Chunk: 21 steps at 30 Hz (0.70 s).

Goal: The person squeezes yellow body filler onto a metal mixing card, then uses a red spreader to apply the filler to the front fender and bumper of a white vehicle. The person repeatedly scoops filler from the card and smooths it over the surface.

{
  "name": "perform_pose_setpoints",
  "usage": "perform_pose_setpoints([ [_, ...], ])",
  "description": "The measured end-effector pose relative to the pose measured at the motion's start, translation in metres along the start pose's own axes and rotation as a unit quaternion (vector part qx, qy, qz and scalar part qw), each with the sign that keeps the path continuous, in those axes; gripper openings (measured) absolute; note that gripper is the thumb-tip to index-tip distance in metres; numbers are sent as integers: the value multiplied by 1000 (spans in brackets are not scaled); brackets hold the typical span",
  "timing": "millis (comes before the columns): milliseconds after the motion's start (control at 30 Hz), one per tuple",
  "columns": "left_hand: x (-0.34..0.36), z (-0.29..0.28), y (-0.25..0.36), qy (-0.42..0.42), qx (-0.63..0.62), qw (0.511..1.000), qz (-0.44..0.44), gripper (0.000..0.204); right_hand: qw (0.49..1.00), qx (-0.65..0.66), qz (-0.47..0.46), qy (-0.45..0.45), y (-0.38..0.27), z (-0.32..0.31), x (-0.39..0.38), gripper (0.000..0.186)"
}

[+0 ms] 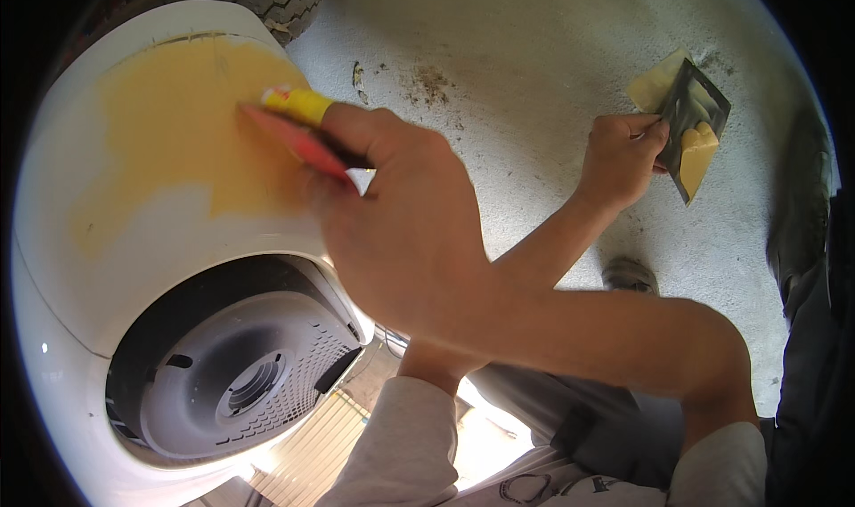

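My forearms cross, the right one passing over the left. My right hand (405, 204) is closed on a red flat spreader (298, 142), its edge at the yellow filler patch (165, 124) on a white car bumper (151, 227). A yellow wrap (303, 106) with a pale end sits around or beside one right finger; blur hides which. Out to the right, my left hand (623, 160) pinches the edge of a dark flat plate (686, 120). A lump of tan-yellow filler paste (697, 160) lies on that plate, and a pale yellow sheet (656, 81) sticks out behind it.
Below the patch, the bumper has a round opening with a grey perforated insert (254, 378). A tyre (285, 0) stands at the top left. Dark stains (430, 86) mark the concrete floor (525, 53). A shoe (629, 275) and dark trouser legs (806, 222) show at right.
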<state>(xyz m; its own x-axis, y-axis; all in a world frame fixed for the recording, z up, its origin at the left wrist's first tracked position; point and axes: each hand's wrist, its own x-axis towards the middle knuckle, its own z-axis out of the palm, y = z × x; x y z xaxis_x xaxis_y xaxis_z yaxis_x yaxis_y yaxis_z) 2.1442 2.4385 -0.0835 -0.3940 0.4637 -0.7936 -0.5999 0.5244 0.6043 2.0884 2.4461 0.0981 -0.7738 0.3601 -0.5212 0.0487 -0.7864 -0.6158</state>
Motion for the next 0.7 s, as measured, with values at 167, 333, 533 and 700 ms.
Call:
perform_pose_setpoints([
  [167,-1,1,3,-2,17,1000,-4,33,993,80,-82,-23,-21,10,-35,17],
  [333,7,0,11,-2,-32,999,-4,34,987,-23,-37,-156,-26,-36,-18,4],
  [533,21,-31,51,37,-285,956,58,30,896,-368,-250,7,-51,-179,37,11],
  [700,16,-37,87,21,-419,900,116,29,837,-460,-287,70,-55,-244,43,12],
])
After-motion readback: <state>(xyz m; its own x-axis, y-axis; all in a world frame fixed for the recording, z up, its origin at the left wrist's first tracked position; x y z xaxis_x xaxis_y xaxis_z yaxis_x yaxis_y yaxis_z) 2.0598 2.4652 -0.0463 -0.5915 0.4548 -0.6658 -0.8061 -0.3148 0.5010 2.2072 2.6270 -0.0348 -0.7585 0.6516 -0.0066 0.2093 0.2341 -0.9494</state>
